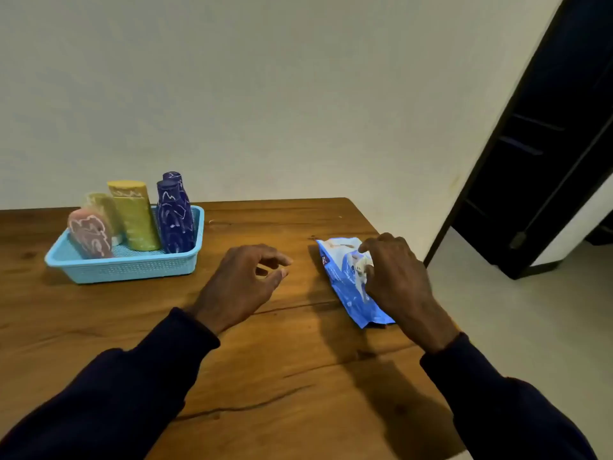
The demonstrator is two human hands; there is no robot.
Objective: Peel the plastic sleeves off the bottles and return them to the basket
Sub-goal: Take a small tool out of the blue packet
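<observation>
Bottles stand packed in the light blue perforated plastic basket (122,269) at the far left of the brown wooden table (265,366). From my seat I count five of them. A pink bottle with pale swirls (91,234) is at the near left, with a blurred pale yellow bottle (103,207) behind it. A broad yellow bottle (136,218) fills the middle, and two dark blue bottles with white scribbles (175,224) stand at the right end, one behind the other.

The peeled blue-and-white plastic sleeve (345,280) lies flat on the table, well apart from the basket, near the right edge. Its long axis runs from its far-left corner toward me and to the right.

The right hand (399,282) rests on the sleeve with its fingers bent down, though I cannot tell whether they pinch it or only press. The left hand (238,283) hovers between basket and sleeve, its fingers loosely curled around nothing.
</observation>
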